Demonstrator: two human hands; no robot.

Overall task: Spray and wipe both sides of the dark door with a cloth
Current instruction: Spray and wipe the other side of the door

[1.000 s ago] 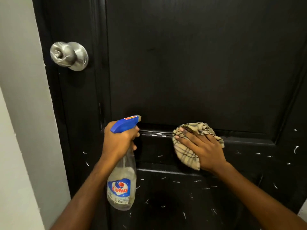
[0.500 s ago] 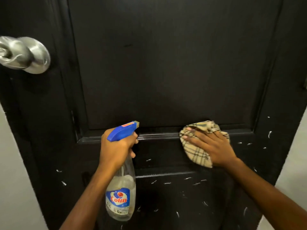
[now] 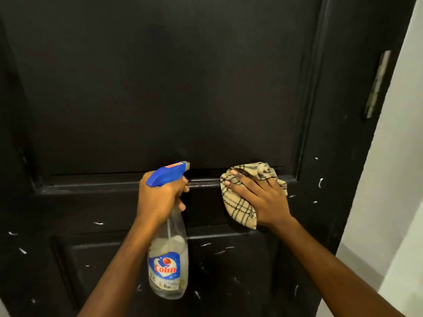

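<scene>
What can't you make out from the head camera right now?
Head view only.
door: top, bottom, left side cut off; far side unseen.
cloth: middle hidden under right hand.
spray bottle: trigger hidden by left hand; fine label print too small.
metal strip on door edge: blurred.

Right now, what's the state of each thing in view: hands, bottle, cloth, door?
Left hand, grips the spray bottle's neck.
Spray bottle, upright, nozzle toward the door, liquid in its lower part, no spray visible.
Right hand, fingers straight, presses the cloth against the door.
Cloth, bunched, pinned on the rail below the upper panel.
Door, dark, white flecks on its lower part.
</scene>
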